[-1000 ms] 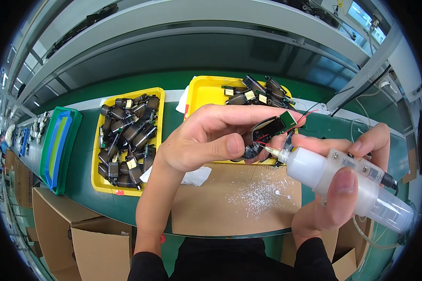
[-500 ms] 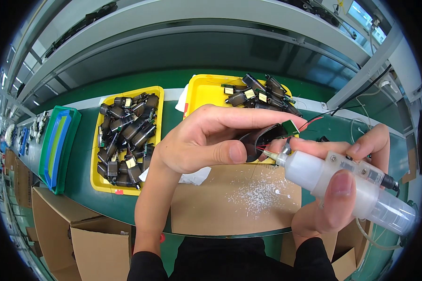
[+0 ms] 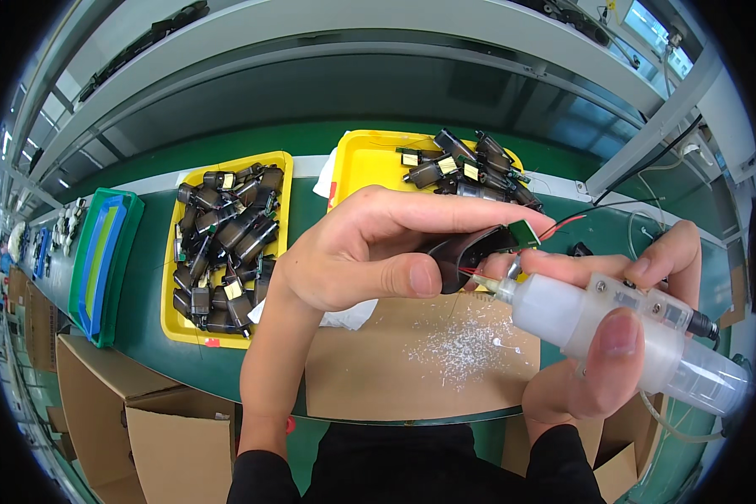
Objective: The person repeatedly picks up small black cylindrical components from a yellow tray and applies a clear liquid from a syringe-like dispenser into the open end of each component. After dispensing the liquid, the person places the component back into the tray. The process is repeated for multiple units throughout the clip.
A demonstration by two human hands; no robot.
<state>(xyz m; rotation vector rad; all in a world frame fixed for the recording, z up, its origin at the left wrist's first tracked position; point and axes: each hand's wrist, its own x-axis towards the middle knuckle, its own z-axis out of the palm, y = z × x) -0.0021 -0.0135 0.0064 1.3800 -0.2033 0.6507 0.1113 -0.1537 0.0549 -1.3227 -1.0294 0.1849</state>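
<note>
The left hand's (image 3: 357, 248) grip is closed around a dark casing (image 3: 466, 249), held above the far edge of the sheet (image 3: 370, 370). The right hand's (image 3: 601, 378) grip is wrapped around a white dispenser (image 3: 550, 304), above the sheet's right side, its nozzle (image 3: 489, 285) at the casing's mouth; contact there cannot be told.

This casing looks partway done: its board (image 3: 525, 233) sits at the rim rather than inside, and red wires (image 3: 568, 223) trail loose past it. Whether anything has been laid inside is hidden. More casings fill the left tray (image 3: 286, 202), beyond the sheet to its left, and part of the right tray (image 3: 365, 164), directly beyond it; which of them are finished does not show.

White crumbs (image 3: 462, 353) cover the sheet's middle and right. Crumpled paper (image 3: 353, 317) touches its far left edge. The green counter (image 3: 143, 302) runs beneath; a green bin (image 3: 80, 281) stands far left of the sheet, a carton (image 3: 181, 454) lower left, and a grey frame (image 3: 353, 80) spans the far side.
</note>
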